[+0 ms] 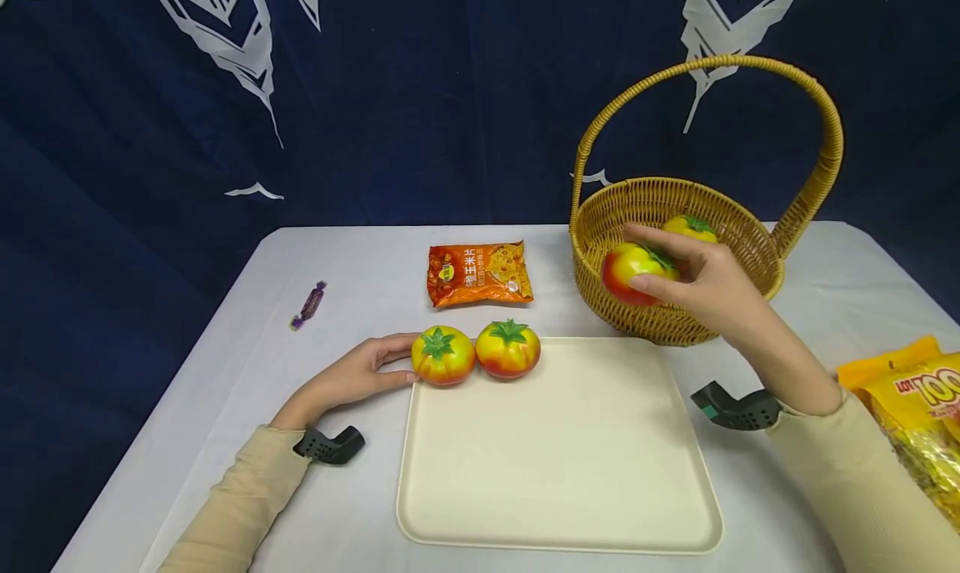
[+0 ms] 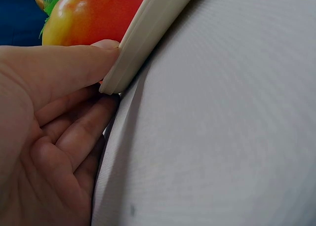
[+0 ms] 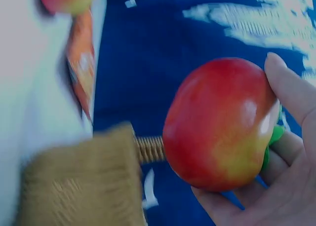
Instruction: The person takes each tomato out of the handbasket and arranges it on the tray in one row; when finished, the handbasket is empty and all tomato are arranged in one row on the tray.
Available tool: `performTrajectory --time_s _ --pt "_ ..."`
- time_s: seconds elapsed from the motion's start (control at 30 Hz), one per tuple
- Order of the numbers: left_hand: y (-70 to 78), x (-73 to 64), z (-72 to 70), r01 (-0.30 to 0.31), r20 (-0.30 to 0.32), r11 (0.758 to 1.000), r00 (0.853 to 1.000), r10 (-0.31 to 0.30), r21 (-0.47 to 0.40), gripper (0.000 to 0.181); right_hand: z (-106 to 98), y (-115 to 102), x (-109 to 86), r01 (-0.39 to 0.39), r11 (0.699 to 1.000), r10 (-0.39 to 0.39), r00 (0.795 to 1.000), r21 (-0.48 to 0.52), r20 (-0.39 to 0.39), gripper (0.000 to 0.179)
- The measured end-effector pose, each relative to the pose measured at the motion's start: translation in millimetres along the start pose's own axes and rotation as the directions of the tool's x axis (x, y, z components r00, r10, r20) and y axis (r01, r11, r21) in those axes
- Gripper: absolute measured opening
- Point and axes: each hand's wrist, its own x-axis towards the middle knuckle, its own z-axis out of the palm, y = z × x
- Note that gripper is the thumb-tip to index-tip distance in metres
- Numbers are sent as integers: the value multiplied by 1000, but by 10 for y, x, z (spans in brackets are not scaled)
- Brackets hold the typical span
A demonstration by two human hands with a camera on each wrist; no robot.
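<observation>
Over the front left of the wicker basket (image 1: 678, 327), my right hand (image 1: 712, 285) grips a red-and-yellow tomato (image 1: 630, 274) between thumb and fingers. Another tomato (image 1: 684, 225) lies inside the basket, partly behind that hand. My left hand (image 1: 360, 377) is at the far left corner of the cream tray (image 1: 555, 473), with relaxed fingers beside the left tomato (image 1: 442, 369). In the left wrist view its thumb touches the tray rim (image 2: 133, 48), below a tomato (image 2: 91, 16). A second tomato (image 1: 508, 358) sits next to the left one on the tray's far edge.
An orange snack packet (image 1: 480, 274) lies behind the tray. To the left is a small purple wrapped candy (image 1: 308, 306). Yellow candy bags (image 1: 918, 406) lie at the right edge. The basket's tall handle (image 1: 720, 60) arches above it, before a dark blue curtain (image 1: 412, 98).
</observation>
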Motion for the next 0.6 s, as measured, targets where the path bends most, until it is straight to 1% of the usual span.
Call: performTrajectory --time_s 0.1,0.17,0.23,0.43,0.53,0.6 --pt "1 -2 -4 -3 1 1000 1000 3 5 54 179 -34 -54 24 999 -23 999 -28 39 52" --pt "1 0 -7 0 2 1000 1000 0 4 54 286 -17 -82 47 998 -44 996 -31 81 53" --pt "0 3 -8 7 0 1000 1000 -7 4 54 380 20 -102 51 998 -48 992 -29 120 53" --pt "-6 5 -9 21 -3 1000 1000 -21 5 54 591 185 -125 21 998 -9 982 -64 186 54" --pt "-12 8 -9 22 -4 1000 1000 -22 9 54 670 250 -134 14 998 -1 979 -60 206 55" --pt "-13 10 -9 21 -4 1000 1000 -21 10 54 712 295 -135 23 998 -9 976 -61 216 56"
